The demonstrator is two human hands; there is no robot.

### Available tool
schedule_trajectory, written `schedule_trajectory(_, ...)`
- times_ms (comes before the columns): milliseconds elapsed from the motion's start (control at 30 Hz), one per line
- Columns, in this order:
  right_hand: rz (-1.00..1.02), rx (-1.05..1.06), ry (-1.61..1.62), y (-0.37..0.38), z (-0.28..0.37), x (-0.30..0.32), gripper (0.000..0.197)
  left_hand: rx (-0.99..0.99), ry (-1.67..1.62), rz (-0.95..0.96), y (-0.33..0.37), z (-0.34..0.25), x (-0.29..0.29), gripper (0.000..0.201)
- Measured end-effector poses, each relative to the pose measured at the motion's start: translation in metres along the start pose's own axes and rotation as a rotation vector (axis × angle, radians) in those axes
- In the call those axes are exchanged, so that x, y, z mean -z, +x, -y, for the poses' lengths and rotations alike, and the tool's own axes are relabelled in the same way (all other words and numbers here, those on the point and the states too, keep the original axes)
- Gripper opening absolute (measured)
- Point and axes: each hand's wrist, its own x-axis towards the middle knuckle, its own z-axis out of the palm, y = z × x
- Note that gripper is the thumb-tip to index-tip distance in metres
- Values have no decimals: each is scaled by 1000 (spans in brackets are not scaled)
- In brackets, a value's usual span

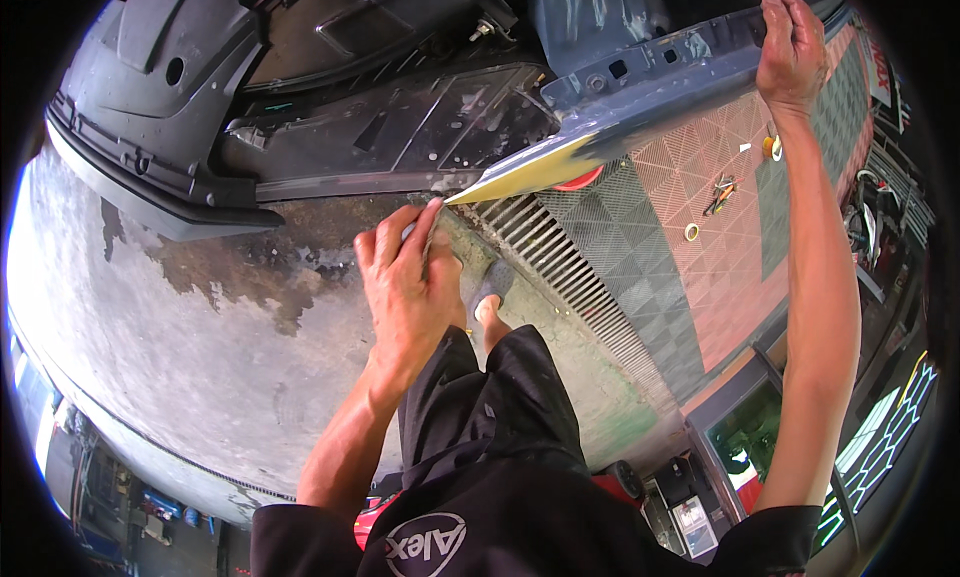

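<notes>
A blue-grey car body panel (660, 95) slants across the upper middle, with a yellow patch (535, 170) along its lower, pointed end. At that tip my left hand (410, 267) is closed, fingertips pinched together. A small pale piece (408, 231) shows between its fingers; its kind is hard to make out. My right hand (793, 62) is at the panel's far right part, fingers bent over the edge and gripping it. Part of those fingers lies against the picture's dark rim.
Black plastic car underbody parts (390, 127) fill the upper left. Below lie a stained concrete floor (250, 347) and a drain grating (575, 262). On the chequered floor tiles (670, 237) are a tape roll (692, 232) and some small tools (722, 192). A screen-fronted cabinet (740, 427) stands lower right.
</notes>
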Motion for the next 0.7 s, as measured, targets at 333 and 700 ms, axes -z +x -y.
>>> schedule_trajectory(333, -69, 103, -65, -1, -5, -12, 23, -107, -42, -64, 25, -20, -28, 39)
schedule_trajectory(700, -44, -115, 100, -4, -4, -5, 20, -103, 18, -13, 25, -28, -23, 40)
